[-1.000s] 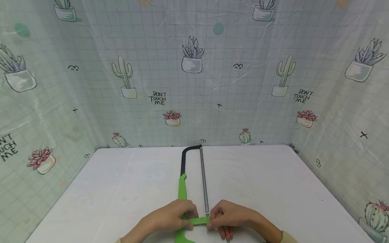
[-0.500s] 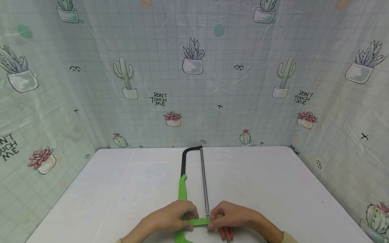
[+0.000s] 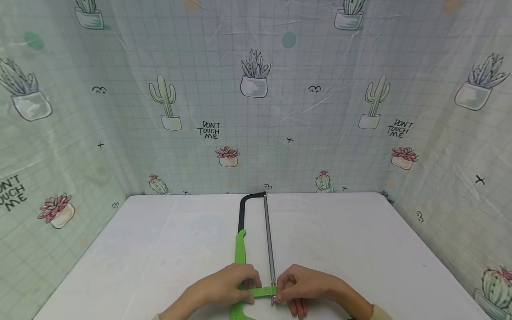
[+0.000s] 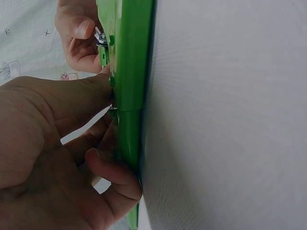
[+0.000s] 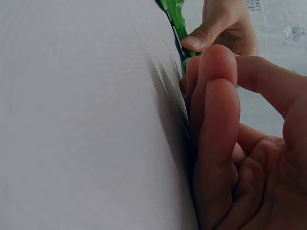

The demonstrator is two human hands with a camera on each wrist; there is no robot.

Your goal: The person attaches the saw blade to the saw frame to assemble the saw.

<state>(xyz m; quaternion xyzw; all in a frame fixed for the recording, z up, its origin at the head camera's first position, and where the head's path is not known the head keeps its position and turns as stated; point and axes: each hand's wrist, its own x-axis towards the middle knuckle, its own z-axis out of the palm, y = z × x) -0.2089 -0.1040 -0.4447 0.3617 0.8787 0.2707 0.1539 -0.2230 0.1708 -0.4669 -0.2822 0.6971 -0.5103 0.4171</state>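
A hacksaw with a green handle [image 3: 240, 249], a black front frame [image 3: 242, 213] and a grey blade [image 3: 269, 240] lies on the white table. My left hand [image 3: 228, 284] holds the green frame where the short cross arm [image 3: 262, 291] leaves it, fingers curled around the edge. At the arm's right end is my right hand [image 3: 302, 284], thumb and index finger at the small metal wing nut [image 3: 273, 301] below the blade's near end. In the left wrist view the wing nut [image 4: 100, 37] stands right beside the right thumb. The right hand's other fingers [image 5: 220, 124] rest along the table.
The white table [image 3: 344, 231] extends around the saw on both sides. A patterned cloth [image 3: 304, 111] with printed cacti hangs behind it and along the left and right sides. The saw's black tip reaches the table's far edge.
The right thumb and fingertips have shifted slightly at the wing nut, so more of its metal shows now. The left hand and the saw keep their places.
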